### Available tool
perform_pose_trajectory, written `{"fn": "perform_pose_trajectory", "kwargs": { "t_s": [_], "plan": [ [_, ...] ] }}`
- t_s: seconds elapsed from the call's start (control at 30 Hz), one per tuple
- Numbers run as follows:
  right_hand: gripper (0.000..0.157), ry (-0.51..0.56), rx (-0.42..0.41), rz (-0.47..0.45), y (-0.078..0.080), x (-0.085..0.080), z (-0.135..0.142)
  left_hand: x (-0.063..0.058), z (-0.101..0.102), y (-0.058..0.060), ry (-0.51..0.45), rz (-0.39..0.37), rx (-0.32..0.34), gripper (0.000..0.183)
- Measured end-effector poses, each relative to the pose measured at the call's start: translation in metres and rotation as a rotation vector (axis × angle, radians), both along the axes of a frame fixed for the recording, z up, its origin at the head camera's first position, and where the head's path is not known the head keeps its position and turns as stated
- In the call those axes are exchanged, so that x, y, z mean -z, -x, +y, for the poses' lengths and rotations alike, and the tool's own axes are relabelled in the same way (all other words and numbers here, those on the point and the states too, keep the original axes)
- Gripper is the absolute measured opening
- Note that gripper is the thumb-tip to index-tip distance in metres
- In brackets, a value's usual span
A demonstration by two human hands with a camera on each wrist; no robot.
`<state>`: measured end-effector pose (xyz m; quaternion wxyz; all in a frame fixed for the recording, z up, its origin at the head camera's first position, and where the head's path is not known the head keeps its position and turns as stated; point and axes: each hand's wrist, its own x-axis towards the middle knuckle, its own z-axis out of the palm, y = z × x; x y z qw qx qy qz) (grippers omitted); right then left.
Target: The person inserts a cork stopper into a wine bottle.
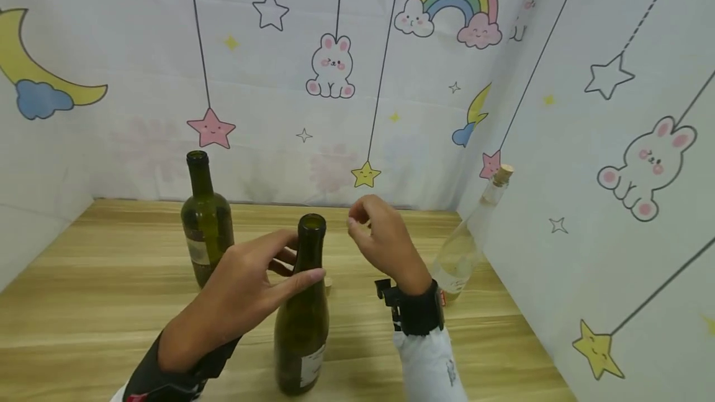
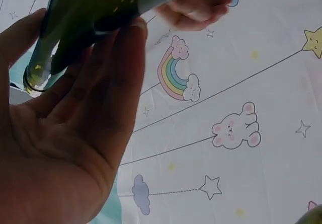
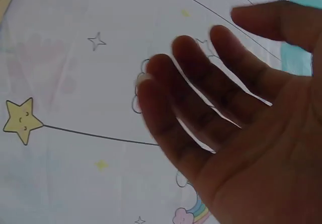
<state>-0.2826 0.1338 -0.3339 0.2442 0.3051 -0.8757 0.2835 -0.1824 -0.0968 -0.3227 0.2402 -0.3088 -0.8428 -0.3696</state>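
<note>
In the head view a dark green wine bottle [image 1: 301,334] stands upright on the table, uncorked, with a pale label low on its side. My left hand [image 1: 246,278] holds it around the neck, thumb in front and fingers at the back. The left wrist view shows the green glass of this bottle [image 2: 95,12] between thumb and fingers. To the right of the bottle's mouth, my right hand [image 1: 385,237] is raised in the air. Its fingers [image 3: 196,108] are spread and loosely bent, holding nothing. Partly hidden behind the bottle sits a small cork-coloured piece [image 1: 328,282].
Another open green bottle [image 1: 206,222] stands at the left, behind my left hand. At the right, partly behind my right wrist, is a clear glass bottle [image 1: 460,253] with a cork [image 1: 504,174] in its mouth. Printed white cloth [image 1: 268,160] walls the wooden table [image 1: 84,303].
</note>
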Motion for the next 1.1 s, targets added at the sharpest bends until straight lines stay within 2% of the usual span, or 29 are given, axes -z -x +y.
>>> {"fn": "perform_pose_trajectory", "kwargs": {
  "t_s": [0.1,0.2,0.27,0.33,0.4,0.5,0.63,0.87,0.97,1.1],
  "plan": [
    [0.014,-0.153,-0.01,-0.151,0.014,0.017,-0.008,-0.004,-0.012,0.0,0.048,-0.054,0.017,0.048],
    [0.027,-0.279,-0.026,-0.297,0.029,0.037,-0.016,-0.009,-0.034,0.003,0.022,-0.043,0.007,0.038],
    [0.038,-0.36,-0.022,-0.404,0.037,0.05,-0.022,-0.012,-0.052,0.006,-0.024,-0.021,-0.042,0.034],
    [0.047,-0.434,-0.012,-0.507,0.043,0.061,-0.028,-0.014,-0.069,0.01,-0.063,-0.02,-0.12,0.034],
    [0.049,-0.492,-0.022,-0.57,0.048,0.071,-0.033,-0.013,-0.083,0.014,-0.082,-0.046,-0.188,0.035],
    [0.034,-0.53,-0.055,-0.595,0.054,0.082,-0.039,-0.012,-0.093,0.019,-0.081,-0.066,-0.243,0.034],
    [0.013,-0.527,-0.073,-0.592,0.058,0.086,-0.041,-0.014,-0.091,0.024,-0.061,-0.051,-0.243,0.032],
    [0.021,-0.5,-0.039,-0.691,0.059,0.09,-0.034,-0.016,-0.083,0.023,-0.034,-0.033,-0.242,0.031],
    [0.019,-0.462,-0.059,-0.755,0.059,0.091,-0.034,-0.014,-0.083,0.023,-0.038,-0.026,-0.253,0.03],
    [0.011,-0.48,-0.083,-0.773,0.059,0.092,-0.033,-0.012,-0.082,0.022,-0.048,-0.024,-0.261,0.029]
  ]
}}
